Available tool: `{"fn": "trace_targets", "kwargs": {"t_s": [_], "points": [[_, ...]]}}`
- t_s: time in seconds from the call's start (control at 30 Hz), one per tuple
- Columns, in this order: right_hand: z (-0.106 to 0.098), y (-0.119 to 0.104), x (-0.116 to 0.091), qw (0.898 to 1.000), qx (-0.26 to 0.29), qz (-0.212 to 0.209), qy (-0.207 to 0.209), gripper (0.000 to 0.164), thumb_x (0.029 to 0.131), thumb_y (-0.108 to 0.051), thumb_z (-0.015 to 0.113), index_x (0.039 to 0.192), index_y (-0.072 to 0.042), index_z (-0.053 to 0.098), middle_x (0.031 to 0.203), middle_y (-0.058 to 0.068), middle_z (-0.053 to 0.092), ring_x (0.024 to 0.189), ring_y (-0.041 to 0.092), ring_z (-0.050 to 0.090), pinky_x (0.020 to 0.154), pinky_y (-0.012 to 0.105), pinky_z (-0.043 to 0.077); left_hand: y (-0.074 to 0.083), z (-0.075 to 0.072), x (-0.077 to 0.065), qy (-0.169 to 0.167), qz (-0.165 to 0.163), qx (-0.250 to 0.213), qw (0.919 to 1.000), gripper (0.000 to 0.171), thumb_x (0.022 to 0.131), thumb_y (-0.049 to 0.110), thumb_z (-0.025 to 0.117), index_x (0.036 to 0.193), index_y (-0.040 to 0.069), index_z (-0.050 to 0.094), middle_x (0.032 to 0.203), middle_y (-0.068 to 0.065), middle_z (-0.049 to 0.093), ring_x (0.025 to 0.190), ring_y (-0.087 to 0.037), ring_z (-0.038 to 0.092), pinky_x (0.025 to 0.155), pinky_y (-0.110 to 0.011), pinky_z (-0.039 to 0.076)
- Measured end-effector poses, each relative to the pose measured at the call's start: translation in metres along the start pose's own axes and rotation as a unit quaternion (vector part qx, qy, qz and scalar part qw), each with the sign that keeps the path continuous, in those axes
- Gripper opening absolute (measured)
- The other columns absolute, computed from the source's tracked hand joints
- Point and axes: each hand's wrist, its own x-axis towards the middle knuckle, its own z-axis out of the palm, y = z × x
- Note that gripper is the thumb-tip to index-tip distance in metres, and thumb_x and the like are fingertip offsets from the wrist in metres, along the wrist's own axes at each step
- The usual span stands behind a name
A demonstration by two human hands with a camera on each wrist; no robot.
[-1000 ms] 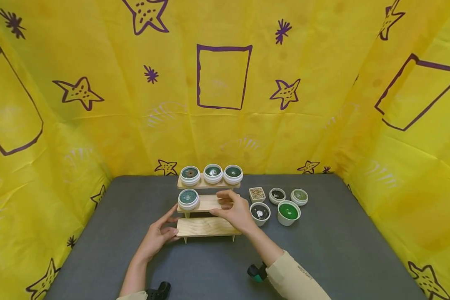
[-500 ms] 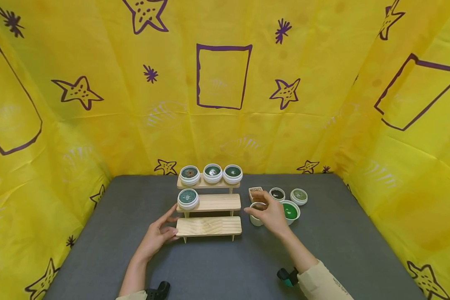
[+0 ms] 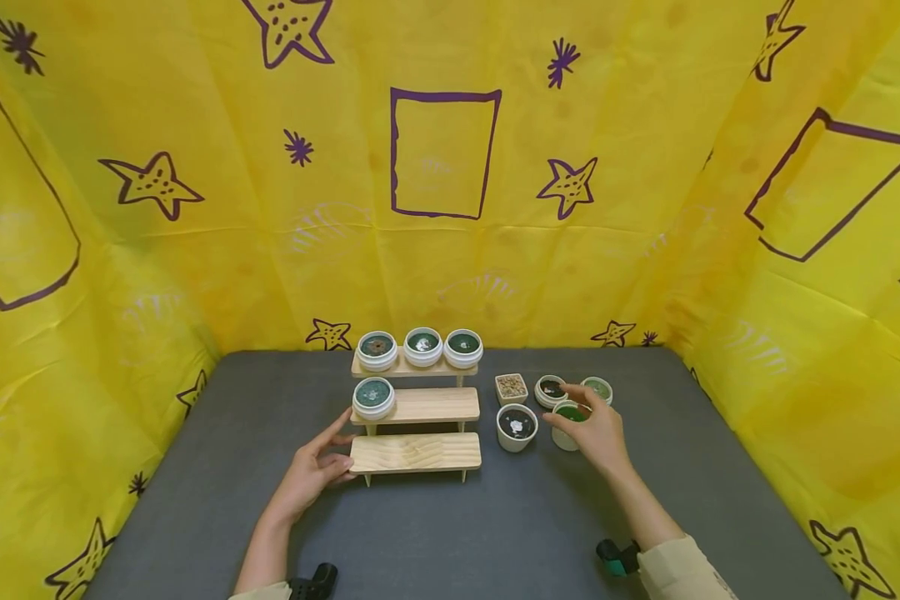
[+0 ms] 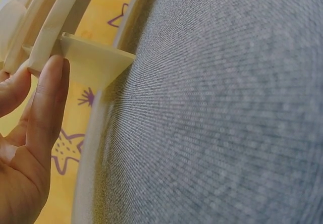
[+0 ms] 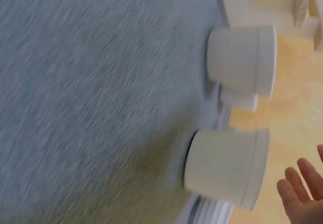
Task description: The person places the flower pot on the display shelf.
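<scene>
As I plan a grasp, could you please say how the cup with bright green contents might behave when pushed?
The cup has a smooth, even wall, so it probably keeps its shape. Its sides narrow toward the base, so a high push might tip it. The green contents, if liquid, could slosh.

Left forearm (image 3: 265,537) reaching forward, left hand (image 3: 312,477) pinching — fingers (image 4: 49,82) extended, right forearm (image 3: 645,504) slanting inward, right hand (image 3: 600,432) hovering — thumb (image 3: 567,427) apart.

Yellow cloth (image 3: 345,275) with purple-outlined starfish (image 3: 568,188) hangs behind and beside a grey tabletop (image 3: 435,533).
</scene>
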Motion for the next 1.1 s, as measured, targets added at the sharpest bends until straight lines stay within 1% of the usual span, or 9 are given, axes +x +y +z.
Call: {"fn": "trace_targets", "kwargs": {"t_s": [0.13,0.27,0.4,0.63,0.73,0.83,0.9,1.1], "points": [[-0.007,0.014,0.000,1.000,-0.017,0.011,0.011,0.063,0.076,-0.028,0.085,0.131,-0.009,0.060,0.135,0.015,0.061,0.126,0.037,0.056,0.106,0.052,0.048,-0.001,0.000,0.001,0.000,0.003,-0.002,1.0000,0.078,0.091,-0.008,0.059,0.158,0.014,0.026,0.136,-0.034,0.044,0.086,-0.002,0.067,0.073,-0.025,0.061],[-0.011,0.025,-0.001,0.999,-0.039,0.017,0.026,0.066,0.075,-0.028,0.086,0.132,-0.010,0.060,0.132,0.017,0.064,0.119,0.035,0.061,0.099,0.049,0.050,-0.002,0.000,0.001,-0.001,0.005,-0.004,1.0000,0.077,0.091,-0.008,0.059,0.158,0.014,0.026,0.136,-0.034,0.044,0.086,-0.002,0.067,0.073,-0.024,0.061],[-0.015,0.033,-0.003,0.998,-0.046,0.029,0.022,0.070,0.075,-0.030,0.086,0.135,-0.009,0.057,0.129,0.021,0.064,0.115,0.036,0.063,0.096,0.046,0.050,-0.002,-0.001,0.001,-0.004,0.005,-0.006,1.0000,0.077,0.092,-0.008,0.059,0.158,0.014,0.025,0.136,-0.034,0.043,0.086,-0.002,0.067,0.073,-0.024,0.061],[-0.016,0.043,-0.003,0.998,-0.054,0.042,0.001,0.078,0.074,-0.034,0.086,0.139,-0.007,0.052,0.127,0.021,0.065,0.110,0.031,0.063,0.087,0.031,0.048,-0.002,-0.001,0.001,-0.008,0.008,-0.006,0.9999,0.077,0.092,-0.006,0.060,0.158,0.014,0.025,0.137,-0.035,0.043,0.086,-0.003,0.068,0.073,-0.025,0.061],[-0.014,0.045,-0.003,0.998,-0.051,0.042,-0.002,0.081,0.073,-0.033,0.087,0.140,-0.006,0.051,0.130,0.022,0.064,0.113,0.031,0.062,0.089,0.032,0.047,-0.001,-0.001,0.001,-0.009,0.006,-0.007,0.9999,0.077,0.092,-0.006,0.060,0.158,0.015,0.025,0.137,-0.035,0.043,0.086,-0.003,0.068,0.074,-0.025,0.061],[-0.012,0.045,-0.004,0.998,-0.051,0.043,-0.005,0.083,0.073,-0.032,0.088,0.141,-0.005,0.050,0.132,0.022,0.062,0.117,0.033,0.060,0.094,0.038,0.045,-0.001,-0.001,0.001,-0.009,0.003,-0.007,0.9999,0.078,0.092,-0.006,0.060,0.158,0.015,0.025,0.137,-0.035,0.043,0.087,-0.003,0.068,0.074,-0.025,0.061],[-0.011,0.046,-0.004,0.998,-0.053,0.044,-0.007,0.085,0.072,-0.032,0.088,0.142,-0.005,0.049,0.133,0.023,0.062,0.118,0.033,0.059,0.095,0.041,0.045,-0.001,-0.001,0.001,-0.009,0.002,-0.007,0.9999,0.078,0.092,-0.006,0.060,0.158,0.015,0.025,0.137,-0.035,0.042,0.087,-0.003,0.068,0.074,-0.025,0.061],[-0.009,0.048,-0.004,0.997,-0.060,0.045,-0.005,0.086,0.072,-0.032,0.088,0.143,-0.004,0.048,0.135,0.023,0.060,0.117,0.033,0.059,0.094,0.041,0.045,-0.001,-0.002,0.002,-0.008,0.003,-0.006,0.9999,0.078,0.092,-0.006,0.060,0.158,0.016,0.025,0.137,-0.034,0.043,0.086,-0.003,0.067,0.073,-0.025,0.061]]}}
